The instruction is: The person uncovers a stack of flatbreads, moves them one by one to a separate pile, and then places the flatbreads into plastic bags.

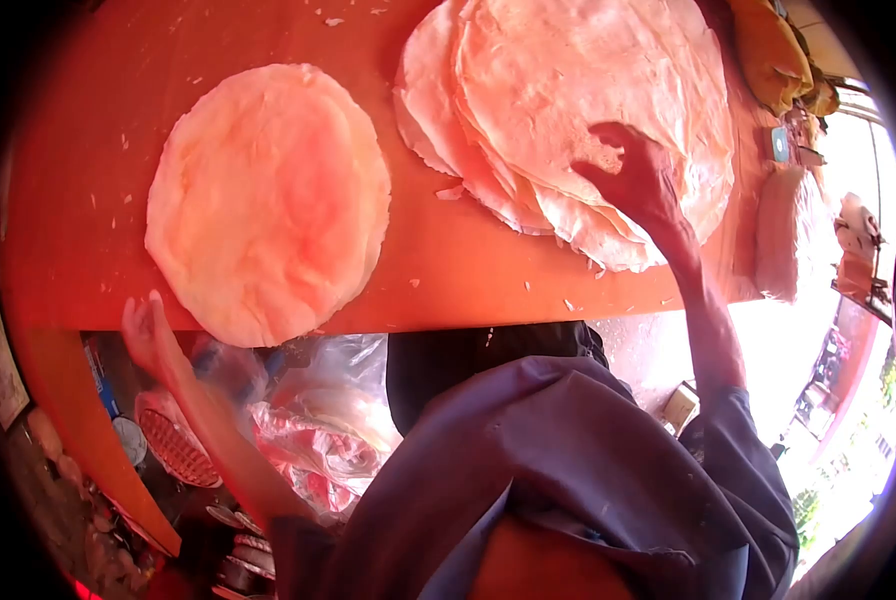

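a: how do we have our right hand [640, 180]?

b: curved and open, thumb apart from the fingers, over the near part of the stack [578, 70]. we see nothing pinched in it, and we can't tell whether the tips press the top sheet.

a: and our left hand [146, 332]?

b: fingers out, held close to one another, a bit blurred. it's at the table's near edge, just beside the lower left rim of the lone bread [268, 190], holding nothing we can see.

a: how do we handle these well?

b: they look thin and likely brittle, so we'd keep our touch light and broad, fingers flat under a rim rather than a hard pinch. the stack's sheets are fanned unevenly at the left and near edges, so we'd feel for one layer only and bear it on both hands.

a: where does the lone one lie?

b: flat, left of the stack and apart from it, its near rim poking past the edge of the table [438, 285]. we'd mind our sleeves there, as a knock could crack it.

a: and farther out?

b: crumbs [568, 304] near the stack, plastic bags [333, 400] and a basket [180, 445] below.
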`<state>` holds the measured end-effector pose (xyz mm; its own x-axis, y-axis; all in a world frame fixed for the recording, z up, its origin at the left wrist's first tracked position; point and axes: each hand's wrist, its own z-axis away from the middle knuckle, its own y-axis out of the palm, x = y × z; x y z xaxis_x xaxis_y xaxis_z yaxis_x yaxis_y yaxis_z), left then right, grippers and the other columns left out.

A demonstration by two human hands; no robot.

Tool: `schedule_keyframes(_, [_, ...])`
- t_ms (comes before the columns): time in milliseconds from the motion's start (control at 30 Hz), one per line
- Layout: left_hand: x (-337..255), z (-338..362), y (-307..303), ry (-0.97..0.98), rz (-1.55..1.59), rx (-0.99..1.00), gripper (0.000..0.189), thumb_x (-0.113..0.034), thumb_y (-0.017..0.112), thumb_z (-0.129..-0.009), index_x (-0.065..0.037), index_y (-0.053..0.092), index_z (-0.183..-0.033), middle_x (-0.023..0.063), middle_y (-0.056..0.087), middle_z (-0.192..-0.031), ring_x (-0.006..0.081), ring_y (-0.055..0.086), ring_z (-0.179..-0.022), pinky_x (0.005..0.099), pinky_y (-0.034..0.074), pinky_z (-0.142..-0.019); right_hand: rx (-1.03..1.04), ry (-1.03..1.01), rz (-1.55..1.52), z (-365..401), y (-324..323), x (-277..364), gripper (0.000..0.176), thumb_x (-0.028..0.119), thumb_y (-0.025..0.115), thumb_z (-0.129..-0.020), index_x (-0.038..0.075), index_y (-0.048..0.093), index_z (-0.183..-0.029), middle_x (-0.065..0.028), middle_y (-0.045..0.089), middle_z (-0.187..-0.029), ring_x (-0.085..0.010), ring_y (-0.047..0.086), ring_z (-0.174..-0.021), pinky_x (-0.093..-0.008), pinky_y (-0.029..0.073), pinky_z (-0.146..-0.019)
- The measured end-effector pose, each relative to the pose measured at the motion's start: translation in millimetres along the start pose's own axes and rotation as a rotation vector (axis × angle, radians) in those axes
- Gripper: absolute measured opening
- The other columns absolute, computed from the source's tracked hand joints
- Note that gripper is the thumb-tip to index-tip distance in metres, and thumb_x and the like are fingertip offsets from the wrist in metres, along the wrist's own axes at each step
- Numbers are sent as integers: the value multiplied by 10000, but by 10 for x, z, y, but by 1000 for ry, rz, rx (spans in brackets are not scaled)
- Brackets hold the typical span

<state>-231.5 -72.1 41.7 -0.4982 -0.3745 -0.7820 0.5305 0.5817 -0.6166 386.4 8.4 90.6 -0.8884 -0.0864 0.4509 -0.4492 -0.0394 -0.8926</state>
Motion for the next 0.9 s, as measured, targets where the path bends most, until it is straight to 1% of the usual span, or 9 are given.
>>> schedule_keyframes(100, [-529,702,269,71,268,0,333,-112,666,-902,26,553,-1183,100,629,-1048,148,622,-887,262,526,-748,94,-248,169,229,39,-233,507,222,841,-614,33,648,-1042,-150,627,-904,-331,597,-932,-420,508,-770])
schedule_keyframes(267, [-1220,1936,1082,17,494,537,274,-57,631,-902,20,553,-1153,65,624,-908,138,629,-794,267,539,-743,-4,-373,116,298,119,-309,339,99,725,-616,47,647,-941,-113,573,-814,-306,581,-828,-421,502,-684])
schedule_keyframes(467, [-1988,2870,1841,-341,690,1132,336,-99,613,-926,33,490,-1209,108,635,-955,183,656,-838,288,543,-751,-138,-544,148,141,-4,-402,160,15,671,-666,76,645,-811,-61,565,-720,-256,591,-683,-356,509,-592])
schedule_keyframes(567, [-2234,3002,2103,-409,804,1208,389,-172,614,-939,30,467,-1238,132,632,-1016,224,663,-891,311,553,-763,-346,-444,108,-155,-649,-393,37,47,715,-771,67,685,-777,-75,679,-772,-229,660,-665,-320,529,-590])
schedule_keyframes(600, [-2303,3034,2156,-411,798,1213,389,-172,614,-939,30,467,-1238,132,632,-1016,224,663,-891,311,553,-763,-414,-451,108,-217,-949,-270,46,48,674,-772,83,677,-743,-59,619,-663,-241,625,-607,-338,499,-538])
schedule_keyframes(700, [-2577,3058,2371,-459,1052,1213,441,-265,585,-958,15,448,-1269,160,614,-1093,286,638,-1027,368,546,-849,-470,-610,253,-50,-1182,-110,71,32,660,-703,94,640,-731,-26,570,-674,-193,592,-616,-331,480,-513])
schedule_keyframes(767, [-2724,3114,2468,-538,1371,1120,461,-320,558,-966,-10,443,-1288,155,605,-1135,324,581,-1146,415,508,-944,-341,-614,250,170,-898,-130,92,55,634,-656,85,547,-650,-44,494,-646,-215,544,-608,-341,463,-509])
schedule_keyframes(800, [-2758,3145,2539,-549,1483,1115,496,-316,613,-944,-18,432,-1297,117,596,-1133,270,578,-1137,418,490,-967,-266,-582,174,268,-750,-195,103,62,637,-643,82,536,-641,-51,491,-641,-225,543,-610,-347,465,-514])
schedule_keyframes(900, [-2715,3186,2641,-557,1454,1054,412,-251,582,-965,-22,451,-1281,110,580,-1184,254,583,-1125,403,506,-948,-98,-461,-1,472,-317,-343,142,98,669,-658,71,531,-635,-68,485,-633,-247,545,-617,-372,470,-531])
